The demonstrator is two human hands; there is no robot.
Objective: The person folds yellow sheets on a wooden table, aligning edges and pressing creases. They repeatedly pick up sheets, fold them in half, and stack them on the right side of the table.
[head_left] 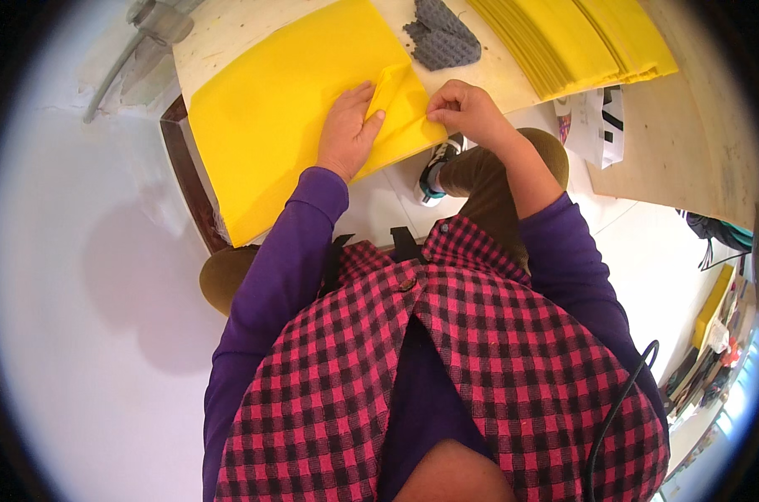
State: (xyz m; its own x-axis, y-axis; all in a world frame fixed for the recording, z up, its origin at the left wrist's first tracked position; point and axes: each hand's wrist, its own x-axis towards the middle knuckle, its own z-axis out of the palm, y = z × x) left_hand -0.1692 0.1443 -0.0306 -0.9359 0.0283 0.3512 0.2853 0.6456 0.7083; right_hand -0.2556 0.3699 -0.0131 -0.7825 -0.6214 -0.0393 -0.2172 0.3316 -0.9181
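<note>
A large yellow sheet (271, 109), seemingly cloth or soft felt, lies across the table in front of me. My left hand (348, 127) rests on it with the fingers stretched out and the thumb apart, beside a raised fold. At the sheet's right edge, my right hand (465, 110) pinches the yellow material between thumb and fingertips. The part between my two hands is lifted and creased. Whether it is one layer or more, I cannot tell.
A crumpled grey knitted cloth (443, 38) lies beyond my right hand. Stacks of folded yellow material (555, 42) sit at the far right of the pale tabletop (513, 99). Below the table edge is a white printed bag (593, 125). A white wall (78, 276) stands to the left.
</note>
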